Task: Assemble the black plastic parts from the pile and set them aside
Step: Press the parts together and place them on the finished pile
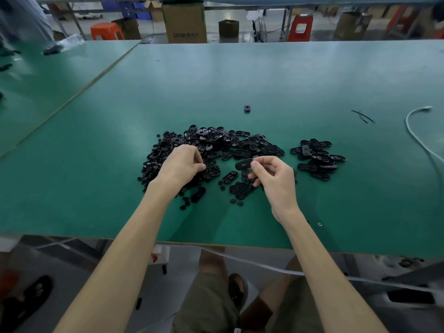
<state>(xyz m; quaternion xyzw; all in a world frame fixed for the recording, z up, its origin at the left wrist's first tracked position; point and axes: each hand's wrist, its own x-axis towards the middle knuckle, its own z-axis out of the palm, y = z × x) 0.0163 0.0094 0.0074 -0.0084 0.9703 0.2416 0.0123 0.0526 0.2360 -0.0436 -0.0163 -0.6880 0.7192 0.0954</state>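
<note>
A big pile of black plastic parts (pixel 216 145) lies in the middle of the green table (pixel 240 75): oval shells toward the back, small round pieces on the left. A smaller heap of oval parts (pixel 317 157) sits apart to the right. My right hand (pixel 274 179) pinches one black oval part (pixel 243 163) between thumb and fingers, just above the pile's near edge. My left hand (pixel 182 164) rests on the left side of the pile with its fingers curled down among the small round pieces; what they hold is hidden.
A single black part (pixel 247 108) lies alone behind the pile. Thin black ties (pixel 362 116) and a white cable (pixel 418 138) lie at the right. A tiny ring (pixel 319 224) sits near the front edge. Cardboard boxes and red stools stand beyond the table.
</note>
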